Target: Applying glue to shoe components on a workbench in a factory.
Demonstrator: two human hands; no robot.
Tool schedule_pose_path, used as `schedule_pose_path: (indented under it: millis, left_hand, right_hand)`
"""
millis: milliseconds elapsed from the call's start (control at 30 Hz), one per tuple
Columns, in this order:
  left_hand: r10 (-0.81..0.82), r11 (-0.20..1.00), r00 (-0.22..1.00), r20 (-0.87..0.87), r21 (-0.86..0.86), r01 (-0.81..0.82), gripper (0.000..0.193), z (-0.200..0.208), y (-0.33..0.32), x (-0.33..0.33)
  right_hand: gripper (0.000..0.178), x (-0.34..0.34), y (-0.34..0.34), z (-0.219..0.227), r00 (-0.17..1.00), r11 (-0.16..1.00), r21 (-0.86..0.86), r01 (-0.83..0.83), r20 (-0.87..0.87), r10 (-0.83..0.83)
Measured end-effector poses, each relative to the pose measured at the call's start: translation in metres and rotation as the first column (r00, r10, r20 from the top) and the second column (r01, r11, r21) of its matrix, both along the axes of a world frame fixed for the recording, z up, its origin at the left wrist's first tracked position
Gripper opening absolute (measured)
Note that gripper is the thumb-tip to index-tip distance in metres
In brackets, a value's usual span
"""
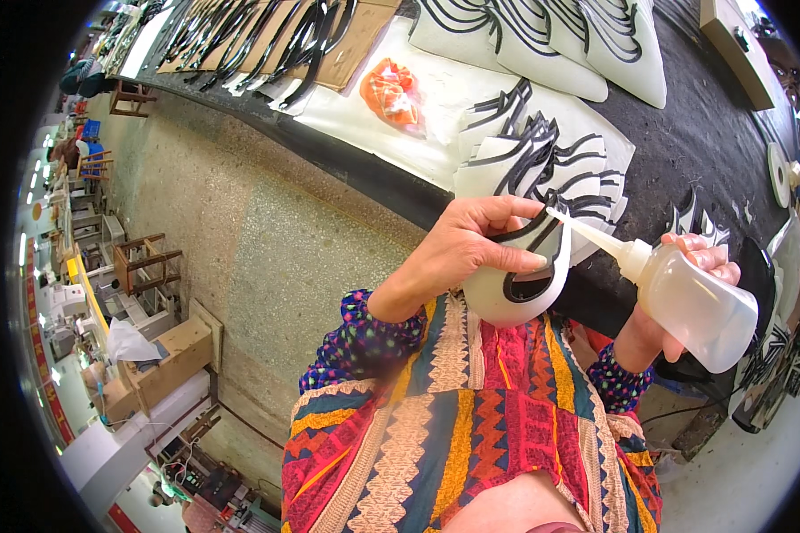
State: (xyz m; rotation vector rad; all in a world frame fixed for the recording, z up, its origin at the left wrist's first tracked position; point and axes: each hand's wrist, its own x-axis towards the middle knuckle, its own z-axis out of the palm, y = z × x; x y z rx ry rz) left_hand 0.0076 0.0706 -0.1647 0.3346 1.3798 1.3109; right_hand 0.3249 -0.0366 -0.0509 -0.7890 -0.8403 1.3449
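My left hand (453, 253) pinches a white curved piece with black edging (496, 298) between thumb and fingers. A dark-rimmed opening shows in its lower part. In my right hand (642, 339) is a translucent squeeze bottle (698, 306), tilted, with its long white nozzle (591, 234) pointing up and left. The nozzle's tip meets or nearly meets the black edging by my left fingers; which, I cannot tell. Pale liquid shows inside the bottle. Just beyond my hands, several white pieces with black edging (582, 182) lie overlapped on the table.
The dark-covered table (684, 133) carries stacked white sheets with black curved strips (627, 49), an orange item in clear plastic (391, 93) and black strips on cardboard (316, 40). A wooden box (738, 53) stands far right. Left of me are speckled floor and wooden stools (147, 264).
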Motion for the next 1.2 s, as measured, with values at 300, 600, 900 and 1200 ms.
schedule_pose_path:
  millis: [300, 600, 900, 1200]
  left_hand:
    - [-0.076, 0.997, 0.766, -0.638, -0.028, 0.076, 0.033, -0.006, -0.01, 0.001]
    - [0.018, 0.984, 0.494, -0.869, 0.104, 0.146, 0.043, 0.005, 0.026, 0.002]
    - [-0.368, 0.826, 0.451, -0.813, -0.062, 0.561, 0.036, 0.101, -0.044, -0.055]
    - [-0.227, 0.972, 0.512, -0.828, -0.16, 0.172, 0.051, 0.086, -0.14, -0.022]
  right_hand:
    - [0.075, -0.008, -0.001, 0.003, 0.999, 1.0, 0.016, -0.008, -0.044, 0.008]
    - [0.077, -0.02, 0.011, 0.004, 0.994, 0.995, 0.037, 0.096, -0.058, -0.094]
    - [0.075, -0.02, 0.046, 0.011, 0.989, 0.98, 0.184, 0.076, -0.138, -0.051]
    - [0.075, -0.033, 0.054, 0.01, 0.994, 0.98, 0.185, 0.071, -0.091, -0.055]
